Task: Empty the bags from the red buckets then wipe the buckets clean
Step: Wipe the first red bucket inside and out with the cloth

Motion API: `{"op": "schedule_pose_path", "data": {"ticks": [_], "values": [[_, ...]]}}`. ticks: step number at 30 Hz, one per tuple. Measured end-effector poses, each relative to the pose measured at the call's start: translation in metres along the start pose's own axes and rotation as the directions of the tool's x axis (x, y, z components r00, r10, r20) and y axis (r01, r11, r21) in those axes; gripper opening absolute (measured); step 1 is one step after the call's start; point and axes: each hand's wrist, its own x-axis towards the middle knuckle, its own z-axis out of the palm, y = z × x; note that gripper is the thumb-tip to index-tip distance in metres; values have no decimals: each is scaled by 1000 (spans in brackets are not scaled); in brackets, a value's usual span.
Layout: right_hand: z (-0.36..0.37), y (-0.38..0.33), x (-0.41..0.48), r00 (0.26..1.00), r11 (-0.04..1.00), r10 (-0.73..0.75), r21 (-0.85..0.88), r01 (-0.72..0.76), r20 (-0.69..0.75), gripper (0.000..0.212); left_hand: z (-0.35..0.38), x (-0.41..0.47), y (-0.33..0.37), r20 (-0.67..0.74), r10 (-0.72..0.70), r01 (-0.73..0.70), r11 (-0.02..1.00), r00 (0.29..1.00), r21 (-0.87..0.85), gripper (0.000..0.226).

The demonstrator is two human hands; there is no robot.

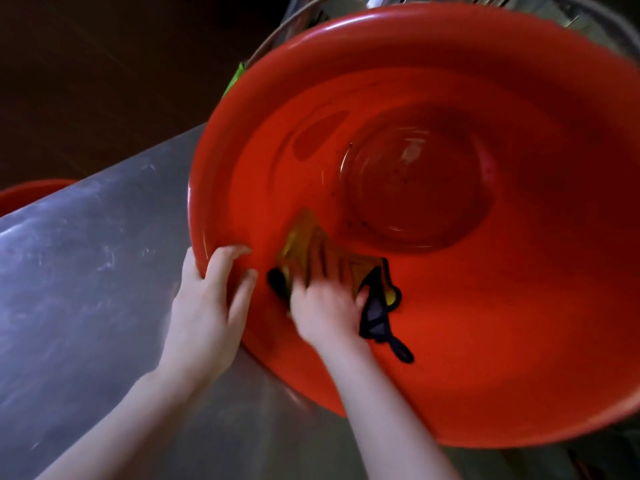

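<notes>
Far to the left of both hands, a second red bucket [31,195] is peeking in at the frame's edge, so two buckets are showing in all, and no bags are showing. The steel counter [86,271] is running beneath the forearms. The left hand [207,299] is gripping the near-left rim of the red bucket [485,306], fingers curling inside and thumb staying outside, steadying it. The bucket is lying tipped with its mouth facing the person, its long axis running away from the hands, up and to the right. Just right of the left hand, the right hand [325,299] is pressing one yellow, dark-edged cloth [299,237] against the inner wall, its fingers spread flat though blurred. Beyond and right of that hand, the bucket's floor is carrying dark specks [349,202]. Judging by this, the right hand is the nearer one and would be reaching deeper along that axis to wipe them.
</notes>
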Motion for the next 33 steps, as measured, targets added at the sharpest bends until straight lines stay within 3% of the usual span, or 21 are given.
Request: {"op": "schedule_pose_path", "data": {"ticks": [4, 7, 9, 12, 15, 17, 21, 25, 30, 33], "values": [[-10, 11, 65, 957, 939, 276, 187, -289, 95, 59, 1, -5, 0, 23, -8, 9, 999, 1000, -38, 31], [-10, 7, 83, 940, 908, 328, 242, -342, 96, 60, 1, -6, -3, 18, 4, -4, 1000, 1000, -26, 35], [-8, 2, 74, 955, 933, 282, 206, -295, 91, 58, 1, -6, -6, 31, 3, -2, 1000, 1000, -29, 39], [2, -7, 16, 1000, 996, 10, 94, -9, -9, 63, 0, -7, -9, 42, -24, 26, 999, 999, -40, 49], [6, -20, -50, 977, 975, -192, 97, 200, -89, 69, 0, -3, -7, 50, -41, 43, 998, 998, -50, 54], [4, -21, -48, 981, 976, -181, 111, 187, -67, 69, -1, -1, -5, 51, -35, 37, 998, 998, -44, 52], [-4, -10, 26, 1000, 996, 18, 85, -16, -25, 62, -1, -2, -3, 57, -37, 40, 997, 998, -63, 49], [-16, 3, 96, 969, 936, 233, 252, -246, 81, 58, -4, 1, -1, 73, -91, 99, 989, 993, -113, 50], [-4, 15, 95, 988, 979, 146, 139, -151, 51, 61, -17, -16, 5, 222, -143, 182, 969, 964, -168, 52], [-6, 40, 82, 995, 997, 70, 38, -73, 78, 60, -47, -6, 11, 180, -13, 1, 998, 984, 67, 58]]}}
